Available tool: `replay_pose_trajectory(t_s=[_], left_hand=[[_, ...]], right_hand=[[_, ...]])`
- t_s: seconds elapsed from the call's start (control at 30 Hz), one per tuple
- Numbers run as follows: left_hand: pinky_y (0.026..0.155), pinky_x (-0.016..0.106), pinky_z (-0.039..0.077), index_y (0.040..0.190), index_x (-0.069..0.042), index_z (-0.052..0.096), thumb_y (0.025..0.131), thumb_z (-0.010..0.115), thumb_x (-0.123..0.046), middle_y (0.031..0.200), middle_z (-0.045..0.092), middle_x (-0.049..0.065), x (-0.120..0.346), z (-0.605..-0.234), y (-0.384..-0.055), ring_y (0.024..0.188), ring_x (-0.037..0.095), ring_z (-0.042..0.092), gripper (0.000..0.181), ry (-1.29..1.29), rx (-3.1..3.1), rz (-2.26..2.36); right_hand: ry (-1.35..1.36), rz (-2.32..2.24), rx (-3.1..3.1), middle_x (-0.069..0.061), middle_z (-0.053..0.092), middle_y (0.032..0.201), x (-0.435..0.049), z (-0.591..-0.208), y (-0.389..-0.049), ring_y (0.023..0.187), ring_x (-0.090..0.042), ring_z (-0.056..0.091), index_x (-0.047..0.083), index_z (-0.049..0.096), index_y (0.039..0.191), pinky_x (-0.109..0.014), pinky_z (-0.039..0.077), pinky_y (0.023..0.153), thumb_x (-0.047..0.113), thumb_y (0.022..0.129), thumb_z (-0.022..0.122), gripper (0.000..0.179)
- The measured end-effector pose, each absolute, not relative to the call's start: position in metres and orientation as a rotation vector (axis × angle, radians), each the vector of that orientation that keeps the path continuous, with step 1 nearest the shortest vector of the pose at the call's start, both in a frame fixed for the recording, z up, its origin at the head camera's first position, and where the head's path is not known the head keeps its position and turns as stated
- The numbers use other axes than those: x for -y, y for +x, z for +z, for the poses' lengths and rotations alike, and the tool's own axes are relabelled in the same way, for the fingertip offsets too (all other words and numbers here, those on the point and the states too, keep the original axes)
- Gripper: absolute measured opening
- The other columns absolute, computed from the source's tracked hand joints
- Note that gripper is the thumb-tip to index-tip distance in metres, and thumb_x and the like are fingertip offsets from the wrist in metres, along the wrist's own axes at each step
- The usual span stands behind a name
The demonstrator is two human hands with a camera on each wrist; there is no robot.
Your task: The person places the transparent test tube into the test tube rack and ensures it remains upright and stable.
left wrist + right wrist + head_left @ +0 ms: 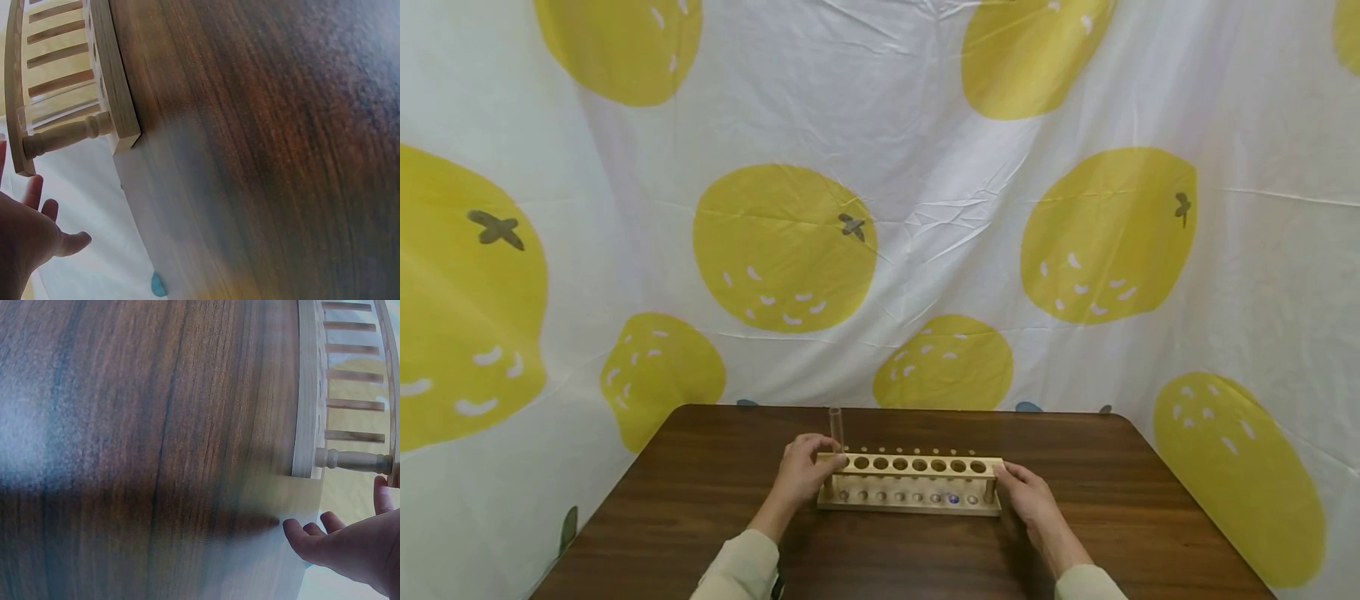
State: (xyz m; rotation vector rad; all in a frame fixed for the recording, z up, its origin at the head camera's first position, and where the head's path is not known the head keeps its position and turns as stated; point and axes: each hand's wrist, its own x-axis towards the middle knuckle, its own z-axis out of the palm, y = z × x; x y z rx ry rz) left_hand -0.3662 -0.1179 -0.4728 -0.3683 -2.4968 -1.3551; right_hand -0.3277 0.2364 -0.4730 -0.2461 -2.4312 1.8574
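A wooden test tube rack (910, 507) stands on the table, with a row of round holes in its top board. One clear test tube (837, 427) rises upright from the leftmost hole. My left hand (801, 473) grips the left end of the top board, beside that tube. At the opposite end, my right hand (1032, 502) holds the board between thumb and fingers. Both wrist views show the rack's turned end post (67, 135) and the lower fingers spread away from it. A small bluish-purple spot (954, 500) shows in the base toward the right.
The dark wood-grain table (715, 500) has rounded far corners. Behind it and at the sides hangs a white cloth (925, 167) printed with yellow fruit. Thin pegs (353, 375) stand in a row along the rack's back.
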Motion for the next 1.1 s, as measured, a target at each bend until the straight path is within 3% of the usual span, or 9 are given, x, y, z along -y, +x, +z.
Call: replay_pose_trajectory(t_s=[0.5, 0.77, 1.1], left_hand=[[0.099, 0.062, 0.036, 0.104, -0.008, 0.071, 0.092, 0.073, -0.026, 0.132, 0.054, 0.020, 0.118, -0.472, -0.365, 0.129, 0.046, 0.038, 0.021, -0.356, 2.531, -1.363], [0.101, 0.062, 0.035, 0.112, -0.007, 0.070, 0.091, 0.074, -0.026, 0.132, 0.055, 0.020, 0.125, -0.472, -0.364, 0.129, 0.046, 0.039, 0.029, -0.337, 2.559, -1.344], [0.106, 0.067, 0.024, 0.120, -0.007, 0.067, 0.095, 0.067, -0.030, 0.137, 0.051, 0.021, 0.144, -0.470, -0.362, 0.132, 0.048, 0.036, 0.035, -0.281, 2.596, -1.222]], right_hand=[[-0.243, 1.844, 2.458, -0.034, 0.033, 0.149, -0.236, -0.471, -0.329, 0.140, -0.050, 0.025, -0.011, 0.041, 0.144, -0.060, 0.020, 0.114, 0.033, 0.104, 0.051, 0.060], [-0.263, 1.820, 2.463, -0.035, 0.035, 0.148, -0.237, -0.474, -0.330, 0.137, -0.051, 0.032, -0.011, 0.039, 0.144, -0.060, 0.029, 0.111, 0.036, 0.104, 0.052, 0.063], [-0.205, 1.680, 2.511, -0.034, 0.037, 0.147, -0.255, -0.473, -0.326, 0.136, -0.051, 0.032, -0.009, 0.041, 0.144, -0.060, 0.028, 0.111, 0.050, 0.105, 0.041, 0.071]])
